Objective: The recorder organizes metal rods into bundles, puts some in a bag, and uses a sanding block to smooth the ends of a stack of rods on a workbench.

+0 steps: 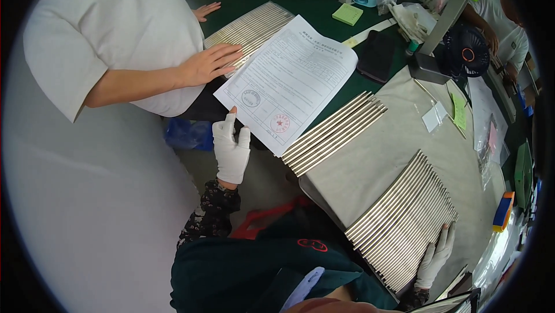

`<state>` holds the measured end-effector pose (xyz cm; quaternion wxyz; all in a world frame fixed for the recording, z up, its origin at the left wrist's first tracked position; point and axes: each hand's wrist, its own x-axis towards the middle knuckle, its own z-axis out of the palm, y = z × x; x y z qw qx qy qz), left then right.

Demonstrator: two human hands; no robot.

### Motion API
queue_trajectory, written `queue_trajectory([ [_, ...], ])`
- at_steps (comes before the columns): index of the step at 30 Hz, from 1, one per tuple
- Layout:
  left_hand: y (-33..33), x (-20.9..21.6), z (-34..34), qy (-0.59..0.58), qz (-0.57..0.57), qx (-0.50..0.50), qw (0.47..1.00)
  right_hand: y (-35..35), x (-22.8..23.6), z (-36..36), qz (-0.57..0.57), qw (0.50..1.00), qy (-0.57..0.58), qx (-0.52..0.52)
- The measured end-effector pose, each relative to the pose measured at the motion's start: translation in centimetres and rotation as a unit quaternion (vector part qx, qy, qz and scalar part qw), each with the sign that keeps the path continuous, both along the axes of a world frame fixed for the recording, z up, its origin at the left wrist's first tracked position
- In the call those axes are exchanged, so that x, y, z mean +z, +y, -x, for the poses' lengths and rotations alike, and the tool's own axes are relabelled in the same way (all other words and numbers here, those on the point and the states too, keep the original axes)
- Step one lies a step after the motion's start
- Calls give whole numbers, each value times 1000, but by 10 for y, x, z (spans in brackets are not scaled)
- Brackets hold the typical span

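Note:
My left hand (232, 152) wears a white glove with a bare fingertip showing. It is at the lower left edge of a printed paper sheet (295, 76) with two round stamps, one finger stretched up and the fingers apart; whether it touches the sheet I cannot tell. In another white glove, my right hand (436, 257) lies with fingers extended along the right edge of a row of thin, shiny metal rods (404, 220). The sheet partly covers a smaller bundle of rods (341, 134). At left, a co-worker's hand (209, 63) rests on further rods (251, 27) beside the sheet.
A grey cloth (370, 174) covers the table under the rods. Farther back are a black pouch (377, 56), yellow-green sticky notes (348, 14) and a small black fan (466, 52). An orange-and-blue tape roll (503, 212) stands at right. Another person sits beyond the fan.

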<state>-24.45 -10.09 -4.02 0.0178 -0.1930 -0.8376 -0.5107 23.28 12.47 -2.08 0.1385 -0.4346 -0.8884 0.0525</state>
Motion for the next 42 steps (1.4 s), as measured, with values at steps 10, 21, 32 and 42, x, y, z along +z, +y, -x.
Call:
queue_trajectory([
  [10, 84, 66, 34, 332, 252, -187, 889, -1, 4, 2, 14, 1000, 3, -3],
  [21, 103, 46, 62, 277, 378, -211, 858, 1, 0, -2, 5, 1000, 2, -3],
  [32, 58, 70, -73, 295, 153, -405, 852, -2, 1, -1, -4, 1000, 1, -9],
  [42, 110, 51, -182, 264, 135, -694, 656, -35, 31, 57, 26, 992, -59, 110],
])
